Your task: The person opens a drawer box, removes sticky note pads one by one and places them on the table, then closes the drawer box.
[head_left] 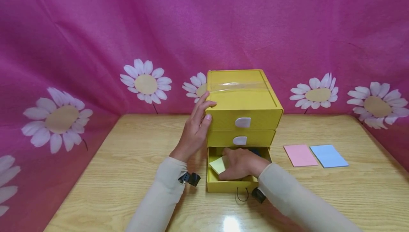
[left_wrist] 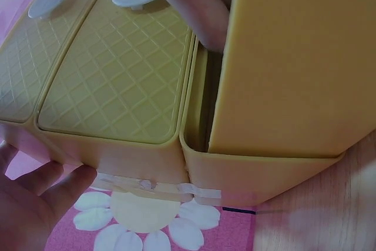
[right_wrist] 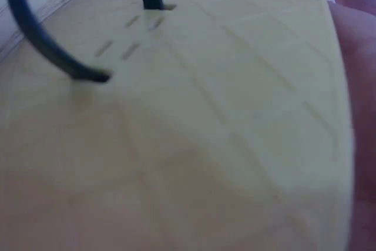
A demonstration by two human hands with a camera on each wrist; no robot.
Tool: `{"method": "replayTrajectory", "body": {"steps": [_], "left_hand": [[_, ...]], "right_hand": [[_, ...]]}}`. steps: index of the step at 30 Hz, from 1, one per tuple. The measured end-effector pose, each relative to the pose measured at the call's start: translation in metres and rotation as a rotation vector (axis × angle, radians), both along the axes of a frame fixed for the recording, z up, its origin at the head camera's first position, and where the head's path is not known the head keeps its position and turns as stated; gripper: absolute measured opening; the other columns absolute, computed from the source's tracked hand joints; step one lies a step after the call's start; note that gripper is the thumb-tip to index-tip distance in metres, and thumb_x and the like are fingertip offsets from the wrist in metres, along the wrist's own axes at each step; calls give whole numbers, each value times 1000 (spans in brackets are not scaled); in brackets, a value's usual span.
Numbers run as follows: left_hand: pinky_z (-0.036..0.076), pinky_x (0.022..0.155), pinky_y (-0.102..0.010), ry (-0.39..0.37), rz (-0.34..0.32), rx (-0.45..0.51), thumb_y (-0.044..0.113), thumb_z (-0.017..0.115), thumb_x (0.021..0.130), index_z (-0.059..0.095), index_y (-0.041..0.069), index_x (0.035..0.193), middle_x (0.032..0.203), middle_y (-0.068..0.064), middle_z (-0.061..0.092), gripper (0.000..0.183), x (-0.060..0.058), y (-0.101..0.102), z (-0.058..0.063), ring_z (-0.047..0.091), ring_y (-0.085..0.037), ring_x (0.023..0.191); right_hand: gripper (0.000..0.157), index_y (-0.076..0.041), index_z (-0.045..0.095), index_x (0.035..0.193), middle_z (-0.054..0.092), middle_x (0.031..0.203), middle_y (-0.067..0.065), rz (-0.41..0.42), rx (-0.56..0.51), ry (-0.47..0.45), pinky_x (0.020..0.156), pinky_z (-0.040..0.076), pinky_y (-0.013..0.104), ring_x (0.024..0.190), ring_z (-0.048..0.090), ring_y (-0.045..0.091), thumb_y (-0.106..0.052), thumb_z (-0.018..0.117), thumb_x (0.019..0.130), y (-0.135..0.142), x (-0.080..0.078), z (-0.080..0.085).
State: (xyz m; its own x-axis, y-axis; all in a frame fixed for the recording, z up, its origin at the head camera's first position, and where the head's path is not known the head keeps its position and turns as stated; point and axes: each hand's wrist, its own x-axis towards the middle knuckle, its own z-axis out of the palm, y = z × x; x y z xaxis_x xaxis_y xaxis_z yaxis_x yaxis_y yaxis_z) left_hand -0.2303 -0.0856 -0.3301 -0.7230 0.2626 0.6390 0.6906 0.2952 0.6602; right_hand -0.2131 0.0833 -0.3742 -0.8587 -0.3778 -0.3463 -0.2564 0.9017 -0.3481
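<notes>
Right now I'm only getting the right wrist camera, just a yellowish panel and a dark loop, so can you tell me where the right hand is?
Observer: In the head view, the right hand is inside the open bottom drawer.
Operator: Anything near its fingers?
Observer: Yes, a pale yellow pad, partly covered by the hand; whether it's gripped, I can't tell.
Operator: And the other hand?
Observer: The left hand touches the left side of the yellow cabinet.
</notes>
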Motion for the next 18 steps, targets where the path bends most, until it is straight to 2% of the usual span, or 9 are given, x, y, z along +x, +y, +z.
{"method": "replayTrajectory", "body": {"steps": [8, 13, 18], "left_hand": [[39, 105, -46, 50, 7, 1, 10, 40, 99, 45, 15, 135, 158, -2, 24, 36, -28, -3, -28, 27, -19, 142], [40, 104, -44, 81, 10, -6, 16, 39, 101, 45, 20, 136, 158, 5, 23, 36, -32, -4, -31, 27, -14, 142], [40, 104, -44, 75, 12, -20, 19, 37, 101, 44, 22, 136, 158, 7, 22, 36, -32, -4, -30, 27, -13, 141]], "right_hand": [[87, -8, 39, 145, 61, 122, 14, -18, -19, -20, 89, 49, 44, 106, 58, 26, -49, 72, 75, 2, 4, 3], [76, -8, 49, 135, 64, 113, 8, -11, -28, 23, 83, 50, 41, 97, 60, 22, -49, 70, 75, 3, 5, 5], [65, -9, 57, 123, 63, 101, 3, -35, -70, 40, 76, 50, 39, 85, 58, 17, -50, 68, 73, 6, 8, 3]]}}
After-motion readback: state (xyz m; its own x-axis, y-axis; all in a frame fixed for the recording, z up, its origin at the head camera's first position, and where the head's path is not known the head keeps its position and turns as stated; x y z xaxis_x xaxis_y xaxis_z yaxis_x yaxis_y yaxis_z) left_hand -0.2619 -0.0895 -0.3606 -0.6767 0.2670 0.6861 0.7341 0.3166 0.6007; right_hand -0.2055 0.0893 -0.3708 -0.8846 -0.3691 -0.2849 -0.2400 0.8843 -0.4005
